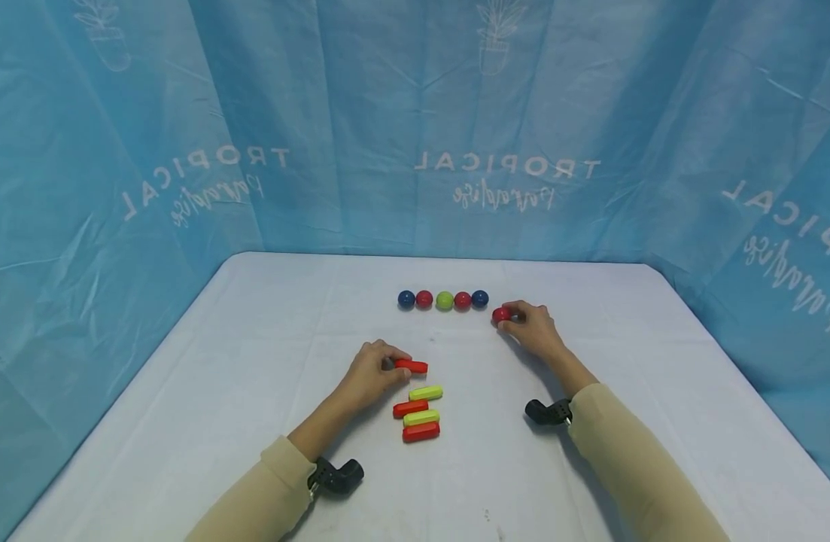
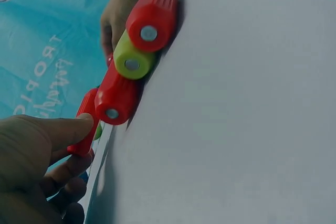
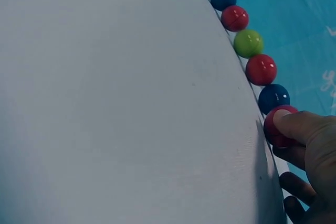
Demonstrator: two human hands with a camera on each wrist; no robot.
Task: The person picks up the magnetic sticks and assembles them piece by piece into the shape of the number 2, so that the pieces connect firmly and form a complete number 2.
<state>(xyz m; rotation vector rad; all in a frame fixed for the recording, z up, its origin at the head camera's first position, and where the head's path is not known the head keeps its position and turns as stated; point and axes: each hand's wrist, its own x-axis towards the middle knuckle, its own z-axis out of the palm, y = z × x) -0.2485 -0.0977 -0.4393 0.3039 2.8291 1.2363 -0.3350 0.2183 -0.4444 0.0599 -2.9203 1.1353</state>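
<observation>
My left hand [image 1: 370, 375] pinches a red magnetic rod [image 1: 415, 366] between thumb and fingers. Nearer me lies a column of short rods, yellow-green and red by turns: a yellow-green rod [image 1: 425, 393], then a red rod [image 1: 411, 409] and others below. Round silvery ends show on the red rod [image 2: 152, 17] and the yellow-green rod [image 2: 132, 60] in the left wrist view. With thumb and fingers, my right hand [image 1: 535, 331] holds a shiny red ball [image 1: 500, 315]. That ball is just right of a row of balls ending in a blue ball [image 1: 479, 299].
Along the row are another blue ball [image 1: 406, 299], two red balls and a green ball [image 1: 445, 301]. Everything lies on a white-covered table [image 1: 252, 331]. A blue printed curtain [image 1: 387, 113] hangs behind and at both sides. Each wrist wears a black camera [image 1: 340, 477].
</observation>
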